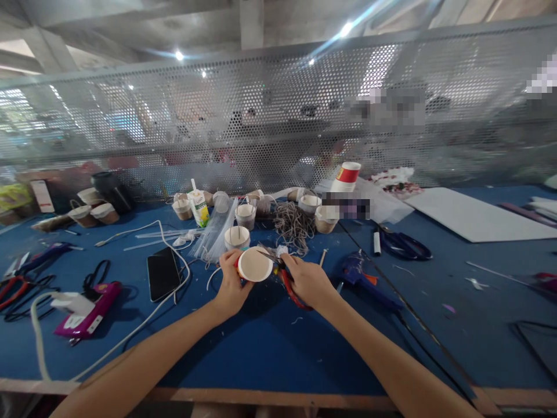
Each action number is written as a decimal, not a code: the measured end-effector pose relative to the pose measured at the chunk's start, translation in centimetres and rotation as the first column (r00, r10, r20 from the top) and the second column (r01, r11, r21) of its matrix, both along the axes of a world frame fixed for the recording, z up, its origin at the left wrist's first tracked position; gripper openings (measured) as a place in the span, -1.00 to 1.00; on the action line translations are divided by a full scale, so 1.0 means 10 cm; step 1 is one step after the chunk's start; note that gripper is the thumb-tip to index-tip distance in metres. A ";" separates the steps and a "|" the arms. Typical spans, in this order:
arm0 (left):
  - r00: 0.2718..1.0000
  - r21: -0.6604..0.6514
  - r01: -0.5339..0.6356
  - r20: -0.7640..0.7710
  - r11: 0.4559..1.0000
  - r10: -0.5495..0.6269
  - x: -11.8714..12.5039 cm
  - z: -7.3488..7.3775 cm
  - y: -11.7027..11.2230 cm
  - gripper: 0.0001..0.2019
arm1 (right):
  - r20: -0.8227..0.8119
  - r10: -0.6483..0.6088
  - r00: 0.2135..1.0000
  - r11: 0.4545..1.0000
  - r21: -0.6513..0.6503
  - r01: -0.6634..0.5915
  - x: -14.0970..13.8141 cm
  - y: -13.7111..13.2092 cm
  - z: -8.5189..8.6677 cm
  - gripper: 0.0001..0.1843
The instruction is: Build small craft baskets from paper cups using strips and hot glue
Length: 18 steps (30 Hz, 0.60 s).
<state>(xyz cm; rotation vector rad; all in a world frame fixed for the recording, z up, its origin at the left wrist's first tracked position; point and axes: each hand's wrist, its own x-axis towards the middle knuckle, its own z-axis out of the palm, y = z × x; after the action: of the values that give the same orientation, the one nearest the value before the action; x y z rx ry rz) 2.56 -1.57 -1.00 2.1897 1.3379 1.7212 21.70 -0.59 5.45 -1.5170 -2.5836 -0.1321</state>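
Note:
My left hand (234, 286) is wrapped round a paper cup (256, 265), its open white mouth tilted toward me. In my right hand (312, 280) is a pair of scissors (290, 289) with red handles, the blades reaching to the cup's rim. Whether the blades have cut into the rim cannot be made out. Just behind the held cup stands another paper cup (237, 237). A heap of grey-brown cord (294, 225) lies beyond my right hand, with several cord-wrapped cups around it.
To the right lie a blue glue gun (365, 278) and dark-handled scissors (404, 244). A phone (162, 274), a white cable and a magenta power strip (89, 310) are on the left. A perforated metal screen (270, 128) runs along the back; a white board (483, 213) lies far right.

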 end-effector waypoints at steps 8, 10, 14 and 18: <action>1.000 0.014 0.003 0.014 1.000 -0.003 0.00 0.01 0.00 -0.50 | 0.056 -0.065 0.996 0.998 -0.004 0.065 -0.06 -0.02 -0.03 -0.64; 1.000 0.010 0.002 0.022 1.000 -0.002 0.01 0.01 0.00 -0.51 | 0.054 -0.077 0.996 0.997 -0.007 0.077 -0.07 -0.03 -0.03 -0.64; 1.000 -0.011 0.003 0.019 1.000 -0.002 0.01 0.02 0.00 -0.49 | 0.042 -0.093 0.995 0.995 -0.026 0.094 -0.09 -0.04 -0.03 -0.66; 1.000 -0.027 0.004 0.012 1.000 -0.003 0.02 0.03 0.00 -0.49 | 0.026 -0.098 0.995 0.994 -0.037 0.099 -0.10 -0.02 -0.05 -0.68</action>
<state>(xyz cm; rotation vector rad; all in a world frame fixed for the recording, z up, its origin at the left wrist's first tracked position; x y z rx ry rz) 2.71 -1.60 -0.70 2.1627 1.3454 1.7025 20.72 -0.81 4.90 -1.6670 -2.5435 -0.1130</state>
